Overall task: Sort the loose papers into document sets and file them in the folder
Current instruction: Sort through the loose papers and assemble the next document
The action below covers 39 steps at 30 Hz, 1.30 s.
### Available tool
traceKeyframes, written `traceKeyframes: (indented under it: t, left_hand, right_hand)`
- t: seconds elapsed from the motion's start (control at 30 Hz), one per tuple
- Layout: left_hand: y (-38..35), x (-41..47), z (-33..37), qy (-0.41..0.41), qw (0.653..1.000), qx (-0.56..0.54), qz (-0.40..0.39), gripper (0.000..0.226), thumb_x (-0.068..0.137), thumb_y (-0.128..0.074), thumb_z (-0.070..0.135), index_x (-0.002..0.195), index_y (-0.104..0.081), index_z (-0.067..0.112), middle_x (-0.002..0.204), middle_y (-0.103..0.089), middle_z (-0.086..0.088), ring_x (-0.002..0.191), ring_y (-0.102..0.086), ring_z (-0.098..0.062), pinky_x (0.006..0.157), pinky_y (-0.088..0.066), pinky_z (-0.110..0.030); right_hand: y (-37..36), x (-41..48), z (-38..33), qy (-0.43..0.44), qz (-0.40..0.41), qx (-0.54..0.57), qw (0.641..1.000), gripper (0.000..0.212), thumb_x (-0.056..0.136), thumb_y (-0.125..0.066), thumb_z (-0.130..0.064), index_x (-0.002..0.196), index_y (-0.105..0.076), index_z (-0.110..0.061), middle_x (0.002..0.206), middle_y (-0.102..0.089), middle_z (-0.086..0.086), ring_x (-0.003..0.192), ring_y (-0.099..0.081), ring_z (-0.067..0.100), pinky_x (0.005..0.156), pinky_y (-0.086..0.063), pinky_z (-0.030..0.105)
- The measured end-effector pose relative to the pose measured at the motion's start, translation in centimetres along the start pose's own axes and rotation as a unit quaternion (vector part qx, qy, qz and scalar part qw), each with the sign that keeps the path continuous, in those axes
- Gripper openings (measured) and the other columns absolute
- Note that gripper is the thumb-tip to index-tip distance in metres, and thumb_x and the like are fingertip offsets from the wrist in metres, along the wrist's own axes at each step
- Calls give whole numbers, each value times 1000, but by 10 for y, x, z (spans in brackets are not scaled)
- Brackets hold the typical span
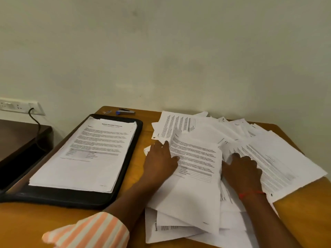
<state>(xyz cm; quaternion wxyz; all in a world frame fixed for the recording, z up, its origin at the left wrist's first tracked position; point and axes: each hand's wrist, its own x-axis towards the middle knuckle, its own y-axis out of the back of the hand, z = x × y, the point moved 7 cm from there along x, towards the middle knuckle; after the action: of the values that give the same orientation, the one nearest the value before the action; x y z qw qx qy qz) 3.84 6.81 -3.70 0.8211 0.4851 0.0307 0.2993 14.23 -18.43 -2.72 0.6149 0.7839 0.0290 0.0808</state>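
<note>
- I see the left hand (159,161) lying flat with straight, spread fingers; the thumb rests on the left edge of the top sheet (195,158).
- Right hand (243,172): fingers bent, knuckles up, tips down at the right edge of that sheet. I cannot tell if it grips paper or only presses.
- Top sheet: printed text with a small table low on the page, lying slightly skewed between the two hands.
- Loose papers (279,158): a messy, overlapping heap covering the right half of the tabletop (304,221), from the far edge to the near edge.
- Folder (125,176): black, lying open on the left half of the tabletop, running from near the front edge toward the far left corner.
- Sorted stack (89,149): squared-up pages inside the folder, with a titled page on top; the title is too blurred to read.
- Stapler (126,111): at the far left corner, just beyond the folder, with a small clip-like item (107,112) beside it.
- Striped orange-and-white sleeve (93,231) on the left arm; red thread (250,193) on the right wrist.
- Wall socket (18,105) with a black cable (35,122) at left, above a dark side table (18,136).
</note>
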Motion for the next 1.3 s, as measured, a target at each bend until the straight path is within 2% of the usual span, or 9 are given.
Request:
traceKeyframes:
  t: [0.33, 0.4, 0.57, 0.67, 0.8, 1.0, 1.07, 1.17, 1.3]
  left_hand:
    - [8, -1, -2, 6, 1000, -11, 13, 46, 92, -69, 44, 129, -59, 19, 132, -54, -3, 123, -52, -21, 93, -47, -31]
    - [11, 0, -6, 14, 999, -12, 29, 45, 91, -71, 42, 127, -61, 17, 131, -55, -3, 121, -54, -22, 93, -49, -34]
    - [23, 2, -16, 32, 996, 1, 86, 35, 89, -72, 31, 119, -61, 17, 117, -58, -4, 105, -61, -26, 81, -58, -39]
    - [30, 2, -16, 35, 993, 17, 113, 41, 89, -73, 24, 125, -57, 14, 121, -56, -9, 108, -56, -27, 81, -47, -31]
    - [28, 3, -15, 48, 992, 45, 108, 60, 88, -75, 27, 140, -49, 13, 128, -54, -12, 120, -51, -31, 98, -45, -41]
    - [28, 2, -13, 43, 993, 24, 111, 54, 89, -73, 23, 138, -54, 14, 135, -52, -13, 126, -48, -31, 103, -42, -41]
    - [31, 2, -9, 32, 992, 25, 120, 55, 90, -72, 29, 141, -54, 18, 144, -47, -11, 133, -43, -30, 109, -39, -43]
    - [27, 2, 18, -74, 993, -14, 94, 50, 93, -67, 45, 138, -60, 25, 152, -45, 0, 143, -38, -22, 117, -35, -43]
    - [-11, -6, 49, -178, 980, 2, -83, 61, 90, -59, 66, 141, -59, 31, 156, -45, 8, 147, -34, -14, 120, -26, -38]
  right_hand:
    - [5, 0, -19, 52, 54, 52, 996, 25, 90, -59, -7, 112, -57, 4, 106, -61, 28, 101, -54, 43, 92, -36, 43]
    - [12, 1, -12, 26, 49, 60, 997, 32, 92, -59, -14, 119, -56, 1, 116, -59, 27, 110, -51, 43, 95, -38, 43]
    - [22, -1, 23, -105, -27, -22, 994, 66, 94, -51, -61, 141, -45, -14, 145, -42, 23, 136, -36, 43, 112, -26, 58]
    - [12, -4, 25, -105, -76, -13, 991, 72, 94, -45, -69, 143, -45, -16, 148, -40, 22, 139, -32, 42, 113, -25, 58]
    - [12, -6, 0, -37, -29, 27, 999, 66, 97, -47, -60, 137, -48, -8, 133, -54, 23, 126, -46, 40, 105, -35, 46]
    - [9, -24, -47, 65, -98, 308, 944, 37, 101, -56, -30, 134, -56, -13, 127, -66, 13, 109, -64, 24, 93, -47, 29]
    - [23, -19, -39, 61, -40, 297, 952, 31, 100, -58, -26, 128, -60, -12, 120, -69, 11, 102, -64, 22, 85, -44, 23]
    - [32, -1, 3, -37, 23, 118, 992, 57, 95, -58, -53, 136, -51, -14, 133, -58, 18, 125, -53, 36, 104, -39, 45]
    - [-1, -4, 32, -142, -105, 29, 984, 97, 80, -48, -84, 149, -33, -17, 155, -28, 26, 144, -23, 45, 115, -18, 62]
